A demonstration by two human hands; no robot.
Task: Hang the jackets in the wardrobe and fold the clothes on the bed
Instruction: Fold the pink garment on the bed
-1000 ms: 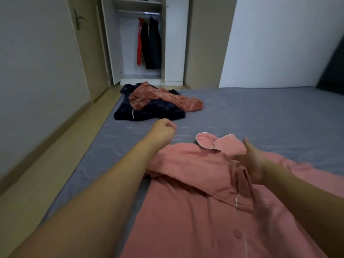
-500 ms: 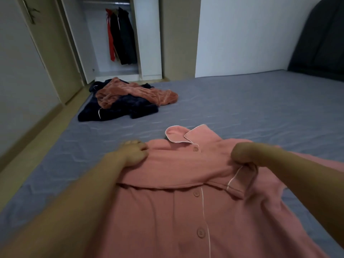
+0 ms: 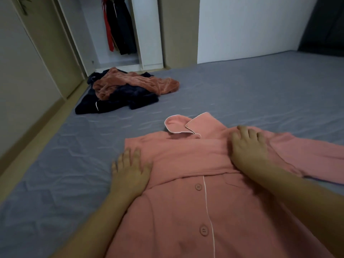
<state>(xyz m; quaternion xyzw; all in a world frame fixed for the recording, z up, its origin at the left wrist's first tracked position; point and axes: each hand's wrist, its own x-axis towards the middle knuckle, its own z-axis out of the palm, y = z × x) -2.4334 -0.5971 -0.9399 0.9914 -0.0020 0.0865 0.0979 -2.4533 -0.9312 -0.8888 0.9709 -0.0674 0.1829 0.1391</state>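
A pink button-up pyjama shirt [image 3: 186,211] with white piping lies front up on the grey bed [image 3: 260,94], collar pointing away from me. One sleeve is folded flat across its chest; the other stretches out to the right. My left hand [image 3: 130,170] lies flat with spread fingers at the shirt's left edge, partly on the bedsheet. My right hand [image 3: 247,148] presses flat on the folded sleeve near the right shoulder. A heap of a rust-coloured garment [image 3: 134,84] over a dark navy one [image 3: 119,101] sits at the bed's far left corner.
An open white wardrobe [image 3: 149,34] stands beyond the bed's foot with red and dark jackets [image 3: 119,27] hanging inside. A beige door [image 3: 46,43] and a strip of floor [image 3: 37,131] run along the left. A dark headboard [image 3: 327,25] is at the far right.
Both hands let go of the pinched fabric and now lie flat on the shirt. The sleeve lies folded across the chest. My view has tilted down and closer.
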